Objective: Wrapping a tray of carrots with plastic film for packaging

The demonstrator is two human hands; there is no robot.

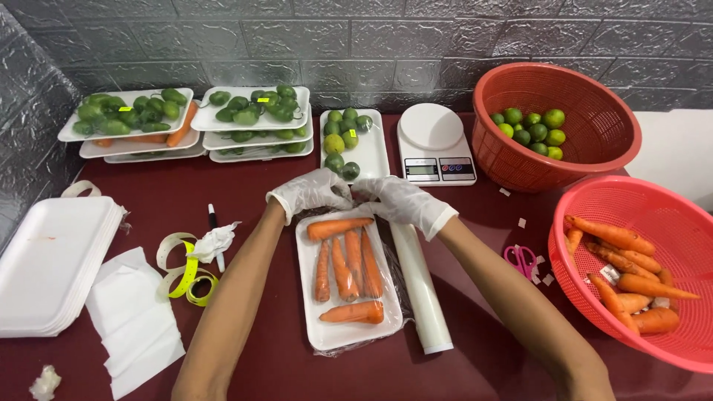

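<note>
A white foam tray (336,338) with several carrots (347,267) lies in front of me on the dark red table, with clear plastic film over and under it. My left hand (308,191), in a white glove, grips the film at the tray's far left corner. My gloved right hand (405,202) grips the film at the far right corner. A roll of cling film (421,289) lies along the tray's right side.
A red basket of carrots (631,223) sits at right, a red basket of limes (594,111) behind it. A white scale (434,141), a lime tray (368,148), trays of green fruit (126,111), stacked empty trays (52,260), label tape (186,275), a pen, pink scissors (522,258).
</note>
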